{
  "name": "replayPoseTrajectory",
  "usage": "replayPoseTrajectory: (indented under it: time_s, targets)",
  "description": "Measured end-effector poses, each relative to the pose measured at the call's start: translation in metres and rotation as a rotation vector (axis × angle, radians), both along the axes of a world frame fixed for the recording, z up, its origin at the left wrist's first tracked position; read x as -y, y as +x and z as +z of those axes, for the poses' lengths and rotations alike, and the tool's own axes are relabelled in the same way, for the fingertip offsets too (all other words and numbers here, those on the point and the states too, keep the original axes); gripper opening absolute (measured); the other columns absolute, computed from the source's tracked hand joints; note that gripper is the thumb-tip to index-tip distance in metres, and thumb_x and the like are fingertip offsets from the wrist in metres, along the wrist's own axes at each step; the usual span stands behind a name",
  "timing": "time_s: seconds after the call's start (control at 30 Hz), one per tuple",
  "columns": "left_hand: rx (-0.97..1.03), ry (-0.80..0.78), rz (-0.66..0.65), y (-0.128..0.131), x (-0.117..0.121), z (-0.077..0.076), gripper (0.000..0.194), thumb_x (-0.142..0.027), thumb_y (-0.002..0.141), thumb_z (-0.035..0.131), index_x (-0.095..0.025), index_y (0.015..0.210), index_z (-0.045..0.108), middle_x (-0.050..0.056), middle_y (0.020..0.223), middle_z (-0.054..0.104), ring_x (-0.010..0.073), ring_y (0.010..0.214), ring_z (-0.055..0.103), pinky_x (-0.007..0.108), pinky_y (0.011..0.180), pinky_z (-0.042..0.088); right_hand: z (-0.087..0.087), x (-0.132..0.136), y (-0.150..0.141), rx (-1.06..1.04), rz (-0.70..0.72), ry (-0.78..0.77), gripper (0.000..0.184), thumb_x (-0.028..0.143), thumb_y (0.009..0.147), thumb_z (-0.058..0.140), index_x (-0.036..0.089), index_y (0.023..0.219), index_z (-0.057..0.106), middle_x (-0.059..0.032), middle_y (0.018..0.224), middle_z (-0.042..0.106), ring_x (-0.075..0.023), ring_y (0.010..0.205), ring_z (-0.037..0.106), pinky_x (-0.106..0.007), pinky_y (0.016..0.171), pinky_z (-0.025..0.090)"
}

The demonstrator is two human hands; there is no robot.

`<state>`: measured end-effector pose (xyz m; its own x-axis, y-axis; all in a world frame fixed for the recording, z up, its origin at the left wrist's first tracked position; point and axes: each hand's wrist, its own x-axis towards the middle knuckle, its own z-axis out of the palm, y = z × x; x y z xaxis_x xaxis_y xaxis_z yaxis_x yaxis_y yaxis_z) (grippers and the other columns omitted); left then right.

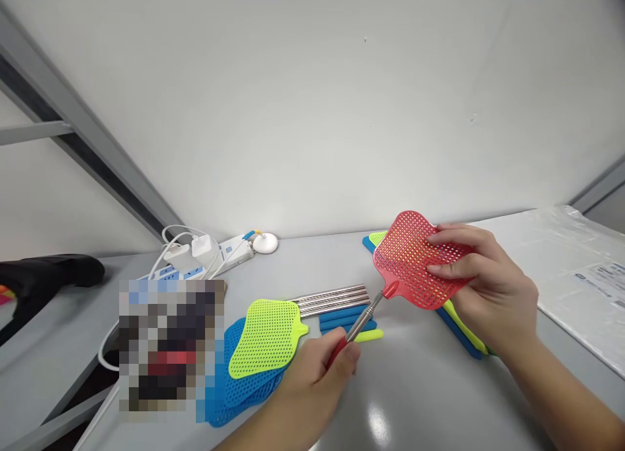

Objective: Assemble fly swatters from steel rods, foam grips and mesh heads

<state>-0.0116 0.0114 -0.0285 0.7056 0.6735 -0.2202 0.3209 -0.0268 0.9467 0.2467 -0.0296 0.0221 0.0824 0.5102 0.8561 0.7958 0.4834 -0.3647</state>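
My left hand [317, 376] is closed round the red handle of a fly swatter, whose short metal rod [366, 315] slants up to the right. At the rod's end is the red mesh head [405, 259]; whether the joint is fully seated I cannot tell. My right hand [493, 275] pinches the head's right side between thumb and fingers. Beside my left hand lie a yellow-green swatter head [266, 337] and blue swatter heads [237, 356]. Behind it are several metal rods [334, 299], blue handles [344, 317] and a yellow-green handle [370, 335].
More blue and yellow-green swatters [459, 330] lie partly hidden beneath my right hand. A power strip [234, 250] with white plugs and cables, and a round white device [265, 243], stand at the back left. A wrapped white panel [561, 275] lies right. A blurred patch hides something at left.
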Motion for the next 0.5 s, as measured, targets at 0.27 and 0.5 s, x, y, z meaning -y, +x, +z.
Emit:
replayPoseTrajectory:
  time_s: [0.27,0.5]
  targets:
    - [-0.033,0.016,-0.022,-0.0004,0.0002,0.0037,0.045,-0.059,0.095,0.038,-0.02,0.075,0.049,-0.005,0.065,0.034,0.0119,0.062,0.031,0.024,0.053,0.02,-0.0011,0.0022,0.003,0.019,-0.052,-0.006,0.031,-0.001,0.078,0.061,0.029,0.079,0.067,-0.0002,0.112,0.065,-0.0285,0.115,0.059,-0.051,0.09,0.05]
    - [-0.039,0.017,-0.031,-0.0005,0.0003,0.005,0.045,-0.058,0.095,0.038,-0.02,0.074,0.05,-0.005,0.064,0.034,0.0118,0.062,0.032,0.024,0.053,0.02,0.003,0.0033,0.0075,0.05,-0.013,-0.023,0.028,0.0,0.078,0.064,0.027,0.076,0.066,-0.0007,0.114,0.065,-0.0285,0.113,0.06,-0.05,0.088,0.051]
